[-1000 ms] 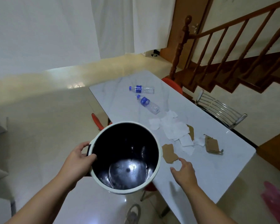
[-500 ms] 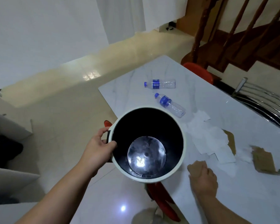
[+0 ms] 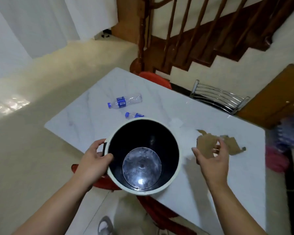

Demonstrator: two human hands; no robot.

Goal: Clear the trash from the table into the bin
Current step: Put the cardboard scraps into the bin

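White marble table (image 3: pixel 210 175), left hand (image 3: pixel 93 160) gripping bin (image 3: pixel 174 168), right hand (image 3: pixel 212 158) clutching cardboard (image 3: pixel 206 143)

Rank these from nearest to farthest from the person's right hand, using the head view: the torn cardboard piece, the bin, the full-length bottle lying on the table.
1. The torn cardboard piece, at the fingers of the right hand.
2. The bin, to that hand's left, held by the left hand.
3. The full-length bottle, lying on the table's far side, beyond the bin.

Our right hand (image 3: pixel 210 160) has lifted off the table, now raising a brown cardboard scrap (image 3: pixel 206 145). The bin (image 3: pixel 175 167) has shifted forward, hiding most of the nearer bottle (image 3: pixel 133 115).
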